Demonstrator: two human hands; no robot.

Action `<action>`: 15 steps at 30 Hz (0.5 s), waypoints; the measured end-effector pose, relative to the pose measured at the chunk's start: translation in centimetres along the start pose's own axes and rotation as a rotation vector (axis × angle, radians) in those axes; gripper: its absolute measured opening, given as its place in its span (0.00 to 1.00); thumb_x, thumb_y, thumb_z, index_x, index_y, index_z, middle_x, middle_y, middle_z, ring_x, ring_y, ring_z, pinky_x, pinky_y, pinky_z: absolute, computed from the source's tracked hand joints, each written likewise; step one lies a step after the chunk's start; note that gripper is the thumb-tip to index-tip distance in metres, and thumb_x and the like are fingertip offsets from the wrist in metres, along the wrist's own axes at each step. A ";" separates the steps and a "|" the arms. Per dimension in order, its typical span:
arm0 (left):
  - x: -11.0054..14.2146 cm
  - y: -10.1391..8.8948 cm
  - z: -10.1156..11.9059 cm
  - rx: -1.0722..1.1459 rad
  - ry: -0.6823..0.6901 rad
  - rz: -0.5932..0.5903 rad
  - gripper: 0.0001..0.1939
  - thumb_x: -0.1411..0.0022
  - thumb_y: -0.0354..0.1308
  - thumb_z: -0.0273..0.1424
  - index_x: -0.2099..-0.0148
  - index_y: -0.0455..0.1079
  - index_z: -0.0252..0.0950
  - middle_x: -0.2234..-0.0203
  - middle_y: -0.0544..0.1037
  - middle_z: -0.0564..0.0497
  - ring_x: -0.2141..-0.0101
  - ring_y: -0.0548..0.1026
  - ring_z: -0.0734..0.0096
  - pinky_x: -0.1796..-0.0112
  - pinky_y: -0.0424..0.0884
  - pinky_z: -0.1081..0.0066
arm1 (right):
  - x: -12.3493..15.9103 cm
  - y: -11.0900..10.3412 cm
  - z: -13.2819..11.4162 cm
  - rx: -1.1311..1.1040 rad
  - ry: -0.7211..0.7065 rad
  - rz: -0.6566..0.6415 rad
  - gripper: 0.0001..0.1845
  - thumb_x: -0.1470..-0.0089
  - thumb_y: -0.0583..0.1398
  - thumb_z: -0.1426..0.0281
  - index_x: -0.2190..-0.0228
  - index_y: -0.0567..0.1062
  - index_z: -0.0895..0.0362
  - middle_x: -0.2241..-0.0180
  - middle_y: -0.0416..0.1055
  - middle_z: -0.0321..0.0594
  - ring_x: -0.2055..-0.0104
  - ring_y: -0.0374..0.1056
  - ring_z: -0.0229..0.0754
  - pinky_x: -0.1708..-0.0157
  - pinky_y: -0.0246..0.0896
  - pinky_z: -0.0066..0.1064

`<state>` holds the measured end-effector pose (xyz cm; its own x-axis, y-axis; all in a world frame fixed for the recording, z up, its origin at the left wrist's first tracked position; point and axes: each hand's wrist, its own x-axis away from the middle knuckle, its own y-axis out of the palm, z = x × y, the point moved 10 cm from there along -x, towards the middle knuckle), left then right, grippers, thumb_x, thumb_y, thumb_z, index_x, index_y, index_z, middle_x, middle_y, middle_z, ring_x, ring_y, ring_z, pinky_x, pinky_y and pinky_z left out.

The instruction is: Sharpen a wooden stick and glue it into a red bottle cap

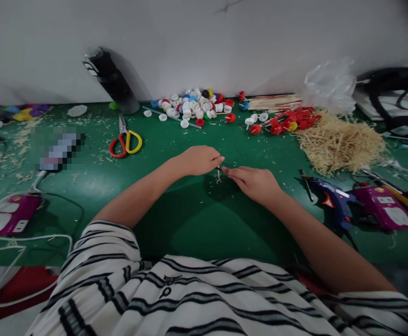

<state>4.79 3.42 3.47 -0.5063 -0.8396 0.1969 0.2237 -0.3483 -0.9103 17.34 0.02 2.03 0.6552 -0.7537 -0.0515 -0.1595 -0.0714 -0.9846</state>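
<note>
Head view: left hand [202, 160] pinches a thin pale stick [218, 174] right of and nearer than the scissors [125, 141], can't tell right hand [255, 183] grip beside it; hands this close, one slip could snap it.

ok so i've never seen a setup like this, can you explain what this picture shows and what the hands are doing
There's no machine here: these are a person's own bare hands. The single picture comes from a camera worn on the head, looking forward and down. The left hand seems to pinch a thin pale stick, with the right hand fingertips close by; what the right one holds is too small to tell.

On the green table, scissors lie to the left, a heap of bottle caps towards the wall, and a pile of straw-like strands and a blue glue gun to the right.
</note>
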 end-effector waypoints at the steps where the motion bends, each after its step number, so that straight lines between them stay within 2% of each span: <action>1: 0.0 0.0 0.0 0.005 0.000 -0.003 0.25 0.23 0.40 0.43 0.73 0.54 0.39 0.76 0.66 0.49 0.74 0.61 0.68 0.69 0.54 0.63 | 0.0 0.0 0.0 -0.023 -0.006 0.001 0.24 0.24 0.50 0.60 0.42 0.82 0.41 0.50 0.85 0.37 0.54 0.79 0.43 0.72 0.52 0.30; 8: 0.3 0.0 0.3 0.022 0.005 -0.022 0.25 0.22 0.40 0.42 0.73 0.53 0.39 0.76 0.65 0.50 0.73 0.60 0.68 0.68 0.54 0.62 | 0.4 1.2 0.1 -0.053 -0.023 -0.098 0.23 0.25 0.51 0.61 0.39 0.79 0.39 0.48 0.85 0.34 0.51 0.79 0.43 0.72 0.53 0.29; 15: 0.4 0.0 0.5 0.027 0.012 -0.025 0.25 0.22 0.39 0.43 0.73 0.52 0.39 0.75 0.66 0.49 0.74 0.61 0.67 0.68 0.55 0.62 | 0.5 1.3 -0.6 0.049 -0.037 -0.205 0.25 0.25 0.49 0.63 0.37 0.78 0.39 0.51 0.85 0.37 0.52 0.79 0.44 0.74 0.48 0.30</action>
<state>5.04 2.91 3.76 -0.5222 -0.8254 0.2143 0.2334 -0.3801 -0.8950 17.06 -0.84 0.83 0.6974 -0.7018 0.1452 0.0149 -0.1883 -0.9820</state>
